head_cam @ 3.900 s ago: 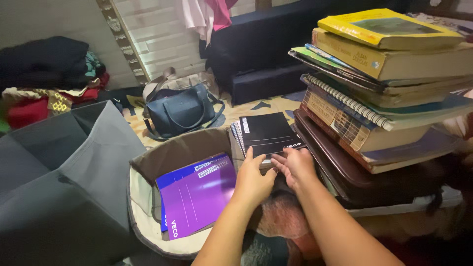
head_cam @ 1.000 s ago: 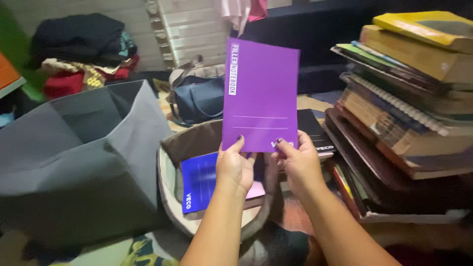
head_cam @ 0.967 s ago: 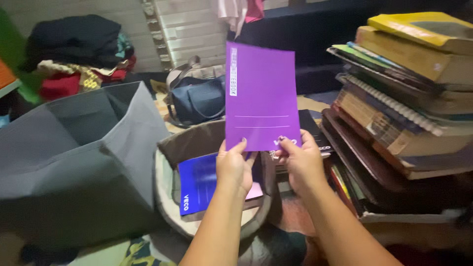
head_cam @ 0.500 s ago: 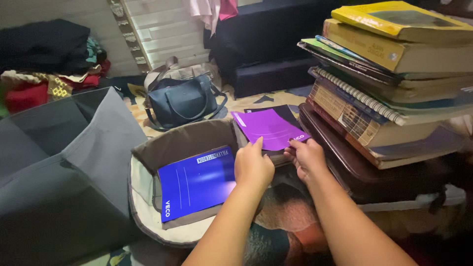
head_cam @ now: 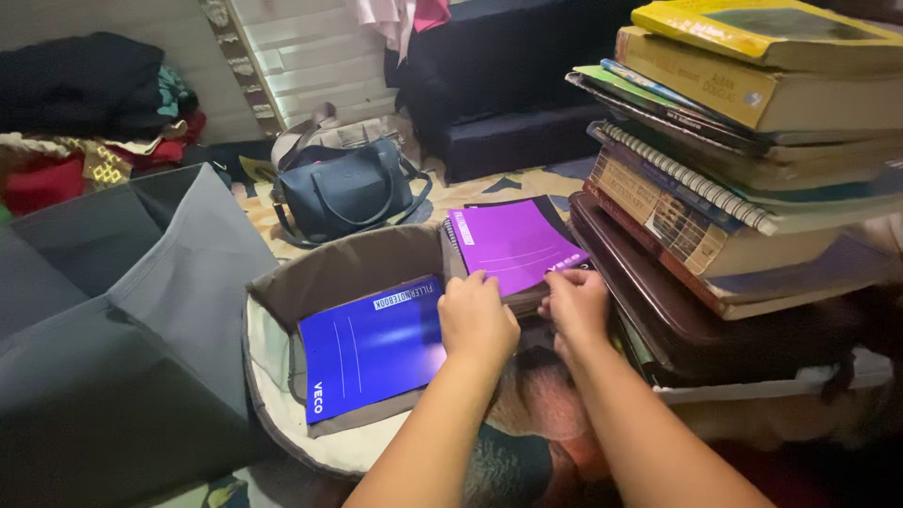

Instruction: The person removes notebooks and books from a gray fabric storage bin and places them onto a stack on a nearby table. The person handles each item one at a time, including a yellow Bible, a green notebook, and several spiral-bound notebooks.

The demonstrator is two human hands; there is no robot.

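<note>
The purple notebook [head_cam: 513,246] lies flat on a small stack of notebooks, just ahead of both hands, its long axis running away from the person and a little to the left. The left hand [head_cam: 478,318] curls its fingers over the near left corner and the right hand [head_cam: 576,303] pinches the near right corner, so both are equally close. A blue notebook [head_cam: 372,346] sits in the round fabric basket [head_cam: 282,301] just beside the left hand.

A tall stack of books [head_cam: 743,141] stands at the right, a dark blue handbag [head_cam: 348,193] lies behind, and a grey fabric box [head_cam: 122,310] stands at the left.
</note>
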